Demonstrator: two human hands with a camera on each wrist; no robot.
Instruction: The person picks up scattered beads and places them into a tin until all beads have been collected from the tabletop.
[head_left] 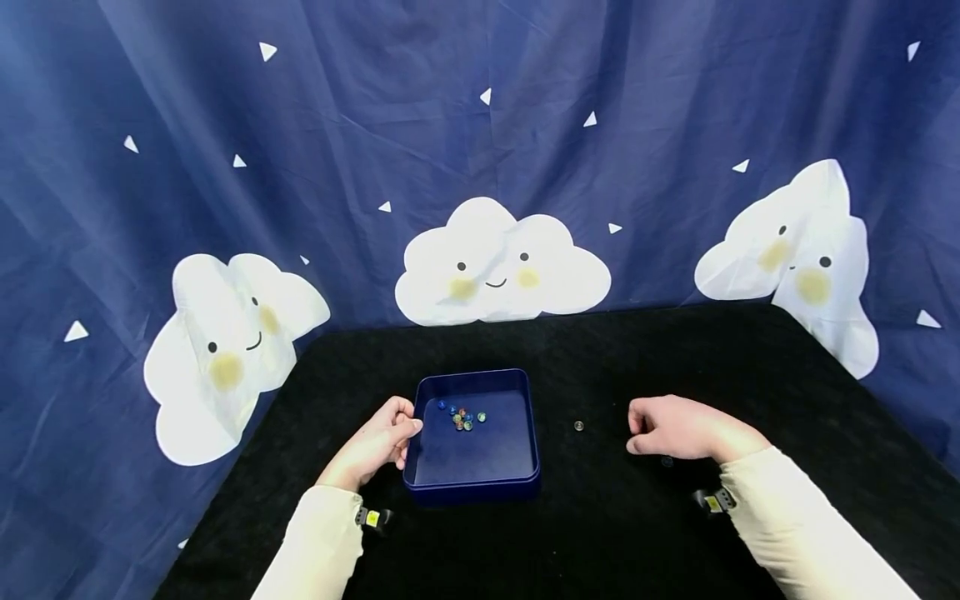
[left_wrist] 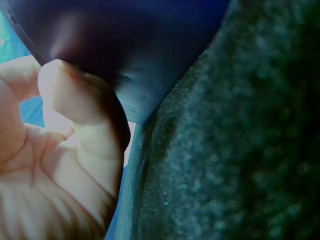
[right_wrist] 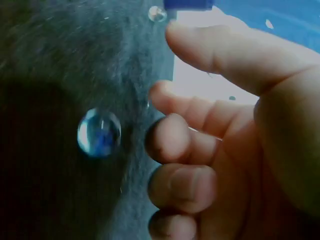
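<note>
A square, shallow navy box (head_left: 480, 482) lies on the black cloth. My left hand (head_left: 381, 440) pinches its left wall. In the left wrist view the thumb (left_wrist: 80, 95) lies against the box's dark wall (left_wrist: 150, 45). Inside, toward the back, sits a loose cluster of small glass marbles (head_left: 482, 417), blue, green and orange. My right hand (head_left: 681, 427) is off to the right, thumb and forefinger apart, fingers loosely bent around nothing. Beside its fingertips is a clear marble with a blue core (right_wrist: 99, 132). Another clear marble (head_left: 579, 426) lies between box and right hand.
The black cloth (head_left: 615, 533) covers the table. A dark blue curtain (head_left: 420, 100) with white smiling clouds and triangles hangs behind and at both sides. Small wrist cameras (head_left: 716, 501) sit at the light sleeves.
</note>
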